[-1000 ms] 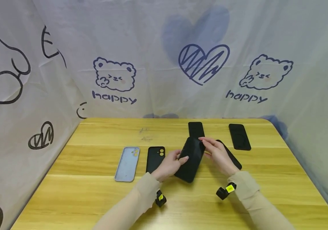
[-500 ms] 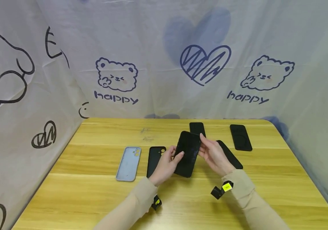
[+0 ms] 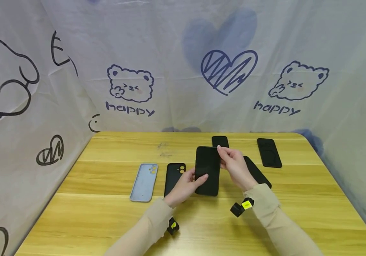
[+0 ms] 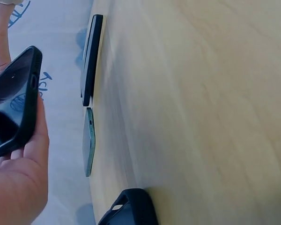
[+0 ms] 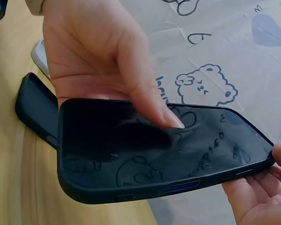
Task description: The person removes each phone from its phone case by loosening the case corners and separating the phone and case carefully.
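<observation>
Two hands share one black phone (image 3: 208,163), held up off the wooden table (image 3: 106,227) with its screen towards the person. From where I stand, the left hand (image 3: 184,185) grips it from the side, thumb laid over the glass (image 5: 98,145) and fingers behind; the right hand (image 3: 236,169) pinches the upper right corner between thumb and fingers. An open black case (image 3: 172,177) lies near the left hand, a pale blue one (image 3: 143,183) beyond it, and a dark slab (image 3: 256,172) lies partly behind the right hand.

I'd judge the phone stiff and fairly dense for something so thin. Its glossy face probably slides under a dry thumb and could crack if dropped on a corner. Around it runs a dull black rim (image 5: 145,192), apparently a fitted case, likely grippier and a touch springy. The long edges look the best hold, with only light thumb pressure on the screen.
</observation>
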Action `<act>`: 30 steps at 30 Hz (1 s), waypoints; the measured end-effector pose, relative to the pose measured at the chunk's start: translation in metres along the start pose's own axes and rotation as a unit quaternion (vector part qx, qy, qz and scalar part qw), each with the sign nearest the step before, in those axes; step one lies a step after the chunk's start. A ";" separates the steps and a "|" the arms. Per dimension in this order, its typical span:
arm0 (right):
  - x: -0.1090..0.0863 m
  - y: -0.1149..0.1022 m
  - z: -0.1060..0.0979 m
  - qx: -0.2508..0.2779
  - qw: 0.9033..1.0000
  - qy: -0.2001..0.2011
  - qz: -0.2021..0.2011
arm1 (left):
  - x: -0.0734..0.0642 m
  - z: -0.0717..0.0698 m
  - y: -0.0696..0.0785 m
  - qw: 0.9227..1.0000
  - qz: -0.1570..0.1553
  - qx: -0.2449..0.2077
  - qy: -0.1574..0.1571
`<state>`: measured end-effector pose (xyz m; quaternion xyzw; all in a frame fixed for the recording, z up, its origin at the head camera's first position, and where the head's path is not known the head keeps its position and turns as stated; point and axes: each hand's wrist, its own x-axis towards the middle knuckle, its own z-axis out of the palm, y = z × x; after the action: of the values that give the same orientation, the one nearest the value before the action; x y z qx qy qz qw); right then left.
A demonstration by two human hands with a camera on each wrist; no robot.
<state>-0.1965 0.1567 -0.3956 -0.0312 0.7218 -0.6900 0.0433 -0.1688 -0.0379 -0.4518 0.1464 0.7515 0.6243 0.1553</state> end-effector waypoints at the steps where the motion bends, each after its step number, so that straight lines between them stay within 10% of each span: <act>1: 0.001 0.000 0.001 -0.005 1.000 0.002 -0.003 | 0.000 0.000 0.000 1.000 0.000 -0.004 -0.001; 30: -0.009 0.000 0.010 -0.012 0.993 0.035 -0.108 | 0.006 -0.011 0.003 0.990 0.095 0.099 0.044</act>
<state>-0.1863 0.1482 -0.3956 -0.0854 0.7235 -0.6826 -0.0575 -0.1786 -0.0452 -0.4471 0.2039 0.7984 0.5646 0.0468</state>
